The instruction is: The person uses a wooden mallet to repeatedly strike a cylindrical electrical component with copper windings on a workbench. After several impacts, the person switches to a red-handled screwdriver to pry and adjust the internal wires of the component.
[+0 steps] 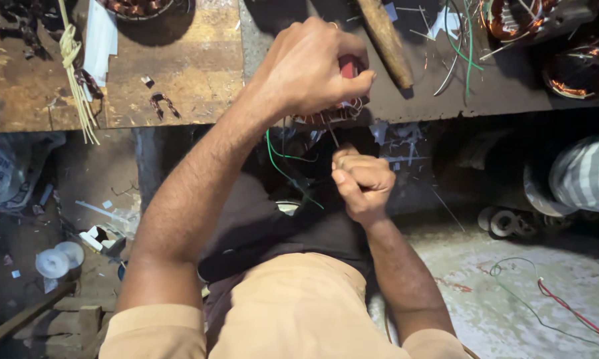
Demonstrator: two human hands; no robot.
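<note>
Evidently mid-job: left hand (312, 70) fists a red-handled tool (348, 65) over the copper winding (332, 114); right hand (362, 183) clenched, pinching a wire (332, 135); green leads (286, 166) dangle loose.

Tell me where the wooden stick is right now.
The wooden stick lies on the bench at top centre, just right of the left hand.

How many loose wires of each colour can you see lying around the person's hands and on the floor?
Green wires: 3, one below the left hand, one on the bench, one on the floor
Red wires: 1, on the floor
Total: 4
The left hand grips a red-handled tool; the right hand is clenched in a fist.
</note>
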